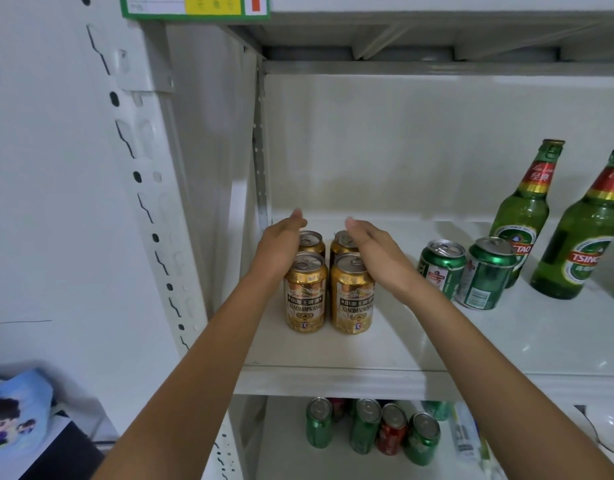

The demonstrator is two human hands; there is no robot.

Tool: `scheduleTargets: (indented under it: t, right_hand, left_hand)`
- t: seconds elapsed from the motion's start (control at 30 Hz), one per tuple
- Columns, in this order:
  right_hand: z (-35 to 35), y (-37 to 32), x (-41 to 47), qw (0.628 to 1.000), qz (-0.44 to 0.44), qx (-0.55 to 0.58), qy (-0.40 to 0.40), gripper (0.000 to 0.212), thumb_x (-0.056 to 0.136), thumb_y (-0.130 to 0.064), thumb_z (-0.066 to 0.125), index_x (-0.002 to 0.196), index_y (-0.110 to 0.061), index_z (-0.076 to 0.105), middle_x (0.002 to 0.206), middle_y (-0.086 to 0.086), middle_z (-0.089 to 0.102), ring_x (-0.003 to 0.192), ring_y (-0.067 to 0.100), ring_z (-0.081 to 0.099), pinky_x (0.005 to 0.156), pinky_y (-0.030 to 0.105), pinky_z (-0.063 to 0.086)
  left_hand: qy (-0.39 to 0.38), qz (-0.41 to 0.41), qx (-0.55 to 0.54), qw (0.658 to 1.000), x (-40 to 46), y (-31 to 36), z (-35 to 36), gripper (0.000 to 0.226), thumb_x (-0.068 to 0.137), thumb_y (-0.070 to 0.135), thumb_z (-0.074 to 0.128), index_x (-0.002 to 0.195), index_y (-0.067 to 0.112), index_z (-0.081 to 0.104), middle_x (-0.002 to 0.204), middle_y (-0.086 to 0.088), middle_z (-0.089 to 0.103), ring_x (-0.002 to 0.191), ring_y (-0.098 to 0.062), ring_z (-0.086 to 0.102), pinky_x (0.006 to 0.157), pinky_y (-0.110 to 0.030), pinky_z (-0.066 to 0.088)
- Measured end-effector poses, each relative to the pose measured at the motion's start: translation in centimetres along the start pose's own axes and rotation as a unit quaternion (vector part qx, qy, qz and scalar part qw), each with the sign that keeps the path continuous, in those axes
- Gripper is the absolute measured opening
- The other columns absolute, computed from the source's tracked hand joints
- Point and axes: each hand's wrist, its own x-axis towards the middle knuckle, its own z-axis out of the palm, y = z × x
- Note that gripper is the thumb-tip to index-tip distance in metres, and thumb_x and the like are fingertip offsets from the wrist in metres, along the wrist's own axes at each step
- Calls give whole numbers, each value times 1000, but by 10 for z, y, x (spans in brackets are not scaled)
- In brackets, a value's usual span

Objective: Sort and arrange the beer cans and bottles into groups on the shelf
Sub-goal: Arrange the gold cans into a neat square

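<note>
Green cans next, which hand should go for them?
Right, likely. The right hand sits on the gold cans' right side, nearest the green cans. The left hand would have to cross over.

From my feed the light is even, soft and fairly bright, coming from above and in front, so the white shelf (471, 341) shows small glare spots near its right front and only faint shadows beside the gold cans (328, 292). The underside of the upper shelf stays dim and grey. The wide lens bends the slotted upright (139, 174) at the left and tilts the green bottles (555, 220) at the right edge, and I see slight softness at the fingertips (296, 214) and corners.
</note>
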Motion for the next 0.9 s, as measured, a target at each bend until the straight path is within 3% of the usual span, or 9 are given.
scheduleTargets:
  t: [0.13, 0.23, 0.33, 0.5, 0.67, 0.73, 0.83, 0.9]
  right_hand:
    - [17, 25, -11, 981, 66, 170, 64, 86, 88, -83, 28, 152, -29, 47, 152, -1, 55, 138, 19, 52, 120, 48, 35]
    - [37, 49, -19, 944, 104, 312, 39, 85, 83, -86, 33, 136, -28, 65, 130, 5, 73, 124, 25, 66, 113, 56, 44]
    - [45, 53, -20, 928, 124, 348, 47, 85, 83, -84, 32, 127, -24, 72, 122, 9, 76, 120, 28, 70, 111, 56, 47]
    - [47, 49, -20, 926, 116, 356, 44, 91, 75, -91, 34, 125, -25, 74, 125, 9, 75, 121, 29, 69, 112, 57, 45]
    - [39, 47, -23, 944, 104, 313, 18, 89, 75, -95, 29, 121, -35, 75, 126, 5, 75, 124, 27, 67, 113, 57, 44]
    - [27, 41, -30, 965, 75, 251, 32, 88, 75, -96, 23, 130, -43, 67, 141, 2, 66, 136, 23, 57, 118, 55, 38]
    - [-1, 31, -42, 991, -38, 83, 99, 82, 92, -81, 20, 151, -31, 46, 156, -7, 49, 145, 13, 44, 122, 44, 34]
    - [-24, 26, -54, 983, -141, 11, 118, 56, 103, -58, 34, 145, -26, 53, 145, -12, 56, 135, 3, 51, 113, 26, 40]
  left_hand:
    - [20, -54, -178, 982, -12, -19, 2, 55, 108, 57, 28, 132, 23, 63, 105, 7, 69, 91, -10, 68, 68, -26, 48]
    - [11, -86, -235, 968, -20, -44, 4, 60, 105, 63, 28, 130, 24, 66, 116, -2, 76, 103, -20, 73, 81, -37, 56]
    - [-7, -101, -252, 962, -22, -55, 8, 65, 104, 64, 28, 131, 21, 69, 114, -10, 79, 106, -30, 76, 100, -49, 56]
    - [-16, -99, -262, 960, -20, -53, 17, 68, 106, 61, 25, 130, 16, 69, 110, -12, 80, 101, -30, 77, 94, -47, 59]
    - [-20, -72, -223, 972, -22, -52, 11, 67, 106, 63, 24, 134, 20, 66, 115, -8, 79, 106, -26, 76, 99, -45, 56]
    - [-10, -31, -206, 978, -22, -46, 8, 63, 106, 62, 25, 143, 22, 59, 130, -5, 72, 114, -22, 71, 98, -39, 53]
    - [27, 89, -116, 989, -26, -32, 0, 55, 108, 55, 25, 150, 29, 50, 145, 5, 57, 130, -8, 54, 104, -21, 42]
    - [21, 188, -37, 981, -33, -21, -4, 52, 107, 54, 29, 148, 32, 52, 147, 12, 54, 127, 10, 50, 95, -1, 37]
